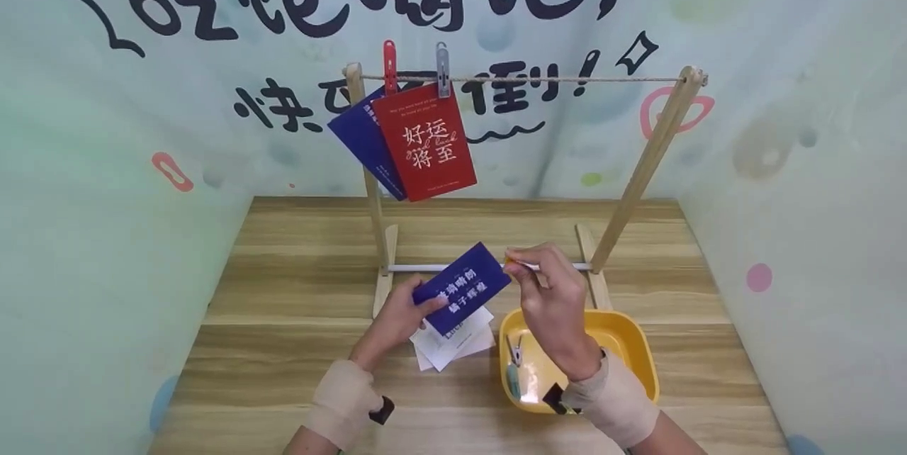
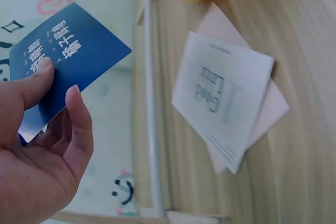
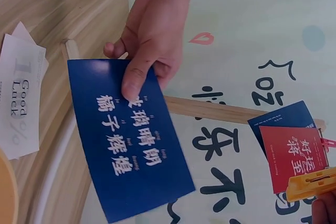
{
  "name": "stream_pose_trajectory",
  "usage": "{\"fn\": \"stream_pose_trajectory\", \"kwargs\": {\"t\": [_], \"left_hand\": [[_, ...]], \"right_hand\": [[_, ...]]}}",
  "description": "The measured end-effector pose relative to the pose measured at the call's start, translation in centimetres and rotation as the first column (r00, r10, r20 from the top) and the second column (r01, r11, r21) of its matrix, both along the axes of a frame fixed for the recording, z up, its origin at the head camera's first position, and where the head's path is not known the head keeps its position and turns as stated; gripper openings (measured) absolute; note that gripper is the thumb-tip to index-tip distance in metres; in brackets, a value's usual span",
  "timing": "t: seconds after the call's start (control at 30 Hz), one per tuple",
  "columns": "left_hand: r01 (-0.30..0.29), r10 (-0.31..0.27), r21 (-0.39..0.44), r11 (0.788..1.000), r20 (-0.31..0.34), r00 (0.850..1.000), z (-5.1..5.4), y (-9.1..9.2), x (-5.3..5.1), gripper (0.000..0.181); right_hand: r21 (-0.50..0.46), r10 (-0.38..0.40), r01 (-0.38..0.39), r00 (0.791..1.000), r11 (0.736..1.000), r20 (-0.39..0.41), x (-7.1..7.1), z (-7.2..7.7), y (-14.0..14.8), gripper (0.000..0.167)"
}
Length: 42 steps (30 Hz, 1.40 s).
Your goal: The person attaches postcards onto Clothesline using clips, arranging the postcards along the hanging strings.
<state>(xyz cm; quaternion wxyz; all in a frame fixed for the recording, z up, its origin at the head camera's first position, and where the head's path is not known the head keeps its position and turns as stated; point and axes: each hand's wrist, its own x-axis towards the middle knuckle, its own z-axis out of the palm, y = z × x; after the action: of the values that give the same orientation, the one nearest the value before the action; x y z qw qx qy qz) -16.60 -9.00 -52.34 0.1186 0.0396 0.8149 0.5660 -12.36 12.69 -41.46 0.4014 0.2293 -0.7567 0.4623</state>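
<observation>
Above wooden tabletop [image 1: 283,349], blue card [image 1: 471,292] by one end in left hand [image 1: 400,312]

Tray [image 1: 649,363] right of stacked cards [image 1: 453,347], before the rack [image 1: 640,178]

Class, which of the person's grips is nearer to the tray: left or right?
Right. In the head view, the right grip overlaps the far edge of the tray; the left grip is off to its left, holding a blue card.

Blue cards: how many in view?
2. One blue card is in the left hand; a second blue card hangs partly behind the red card. Any under the white card would be hidden.
</observation>
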Motion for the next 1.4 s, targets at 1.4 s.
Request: {"fn": "stream_pose_trajectory", "kwargs": {"t": [1.4], "left_hand": [[-0.24,0.29,0.279,0.93,-0.154,0.944,8.8,2.4,-1.7,0.03]], "right_hand": [[-0.02,-0.026,0.027,0.999,0.999,0.036,-5.9,7.3,0.0,0.013]]}}
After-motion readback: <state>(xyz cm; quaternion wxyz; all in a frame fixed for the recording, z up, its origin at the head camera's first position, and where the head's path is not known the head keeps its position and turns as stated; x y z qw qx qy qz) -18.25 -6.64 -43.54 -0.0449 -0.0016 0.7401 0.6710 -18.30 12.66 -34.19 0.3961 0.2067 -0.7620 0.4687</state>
